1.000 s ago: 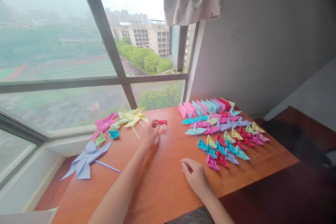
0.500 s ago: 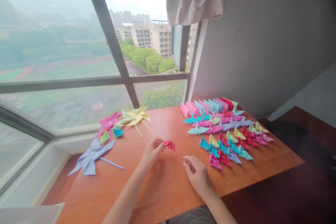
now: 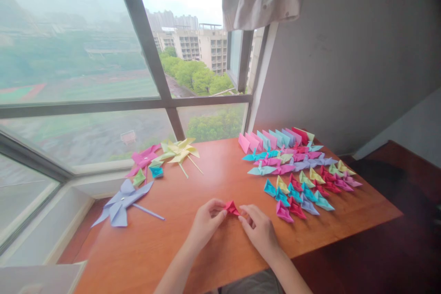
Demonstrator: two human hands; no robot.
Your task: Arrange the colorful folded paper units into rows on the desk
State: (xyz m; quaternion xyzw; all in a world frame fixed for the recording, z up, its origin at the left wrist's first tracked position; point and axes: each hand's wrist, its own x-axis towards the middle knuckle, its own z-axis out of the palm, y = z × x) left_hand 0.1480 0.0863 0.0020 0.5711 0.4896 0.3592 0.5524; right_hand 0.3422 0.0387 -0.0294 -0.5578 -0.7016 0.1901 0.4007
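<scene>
Left hand (image 3: 206, 220): thumb and fingers pinched narrow on the left end of a red paper boat (image 3: 232, 207), small, crisp-folded, pointed peak in the middle. Right hand (image 3: 259, 226): fingers curled, narrow gap, tips at the boat's right point; can't tell if they grip it. Boat sits between the two hands, just over the counter (image 3: 213, 165), smooth orange-brown wood grain with a soft sheen.

Left of and beyond left hand: lavender pinwheel (image 3: 121, 202), broad flat paper blades, thin rolled stick pointing toward the hand. Farther out, magenta pinwheel (image 3: 144, 158) and pale yellow pinwheel (image 3: 181, 150), the yellow one lying over a light green one. Green folded piece (image 3: 139, 178) and blue folded piece (image 3: 156, 172) near the magenta one, angular, matte.

Right of and beyond right hand: paper boats (image 3: 296, 209) in mixed colours, close-set rows, sharp tips. Past them, paper cranes (image 3: 262, 170), slim and pointed. Farthest from that hand, upright folded sheets (image 3: 257, 141), flat-sided, leaning in a line.
</scene>
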